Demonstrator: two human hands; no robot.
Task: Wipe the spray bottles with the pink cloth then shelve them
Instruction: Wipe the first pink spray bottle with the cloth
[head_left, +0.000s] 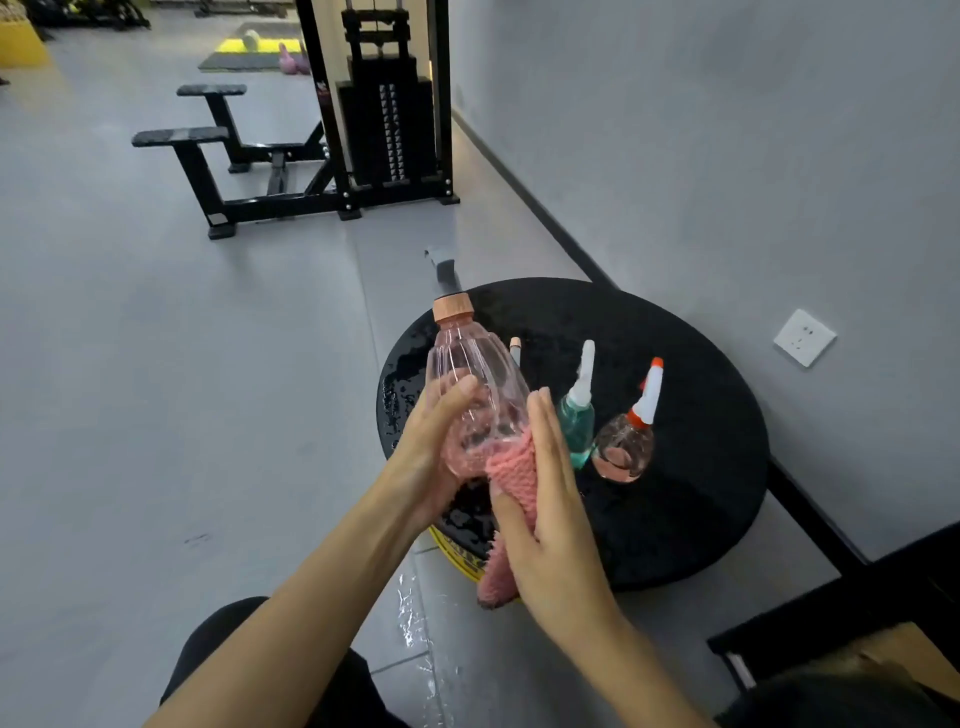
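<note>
Pink cloth (514, 467) pinched by right hand (550, 499), pressed against pink bottle (478, 374) gripped by left hand (436, 441); wiping judged in hand; bottle to be turned next, then shelved.

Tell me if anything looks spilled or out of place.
Yes. Water is spilled on the floor by the table, and droplets wet its left rim. The bottle is tilted only because the left hand holds it while the right hand holds the cloth against it.
</note>
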